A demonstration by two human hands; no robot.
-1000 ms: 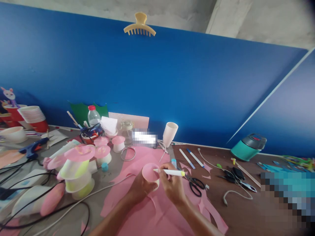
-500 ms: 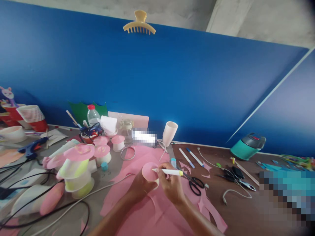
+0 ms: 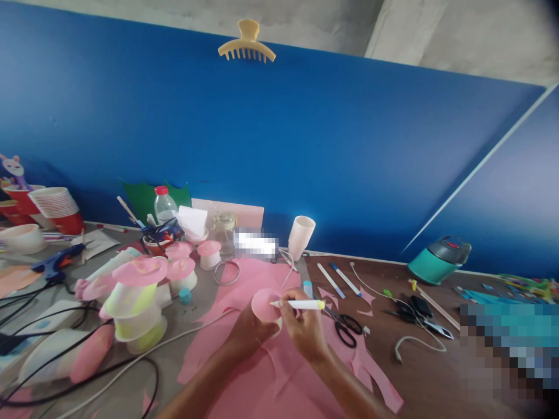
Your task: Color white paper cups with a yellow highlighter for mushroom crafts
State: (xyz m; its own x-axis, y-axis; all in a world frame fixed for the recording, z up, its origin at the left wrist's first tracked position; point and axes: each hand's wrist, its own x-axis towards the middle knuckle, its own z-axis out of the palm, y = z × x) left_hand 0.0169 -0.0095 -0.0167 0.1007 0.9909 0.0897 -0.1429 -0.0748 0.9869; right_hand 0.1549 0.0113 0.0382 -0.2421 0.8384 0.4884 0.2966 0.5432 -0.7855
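Observation:
My left hand (image 3: 248, 331) is wrapped round a small cup with a round pink top (image 3: 265, 304), held over pink paper sheets (image 3: 257, 390). In my right hand (image 3: 305, 331) is a white marker (image 3: 303, 304) with a yellow end, gripped between the fingers. The marker's tip points left and meets the pink top near its middle. Black-handled scissors (image 3: 346, 330) lie just right of my right hand. A metal ring (image 3: 227, 281) rests on the paper behind my left hand.
Pink-topped cups (image 3: 209, 255), a blue glue gun (image 3: 55, 263) and cables crowd the left. Behind stand a glass jar (image 3: 225, 234) and a white cup (image 3: 301, 237). Two pens (image 3: 331, 280) and a teal container (image 3: 439, 260) are on the right.
The marker tip has shifted very slightly on the pink top. Both hands keep nearly the same place and hold.

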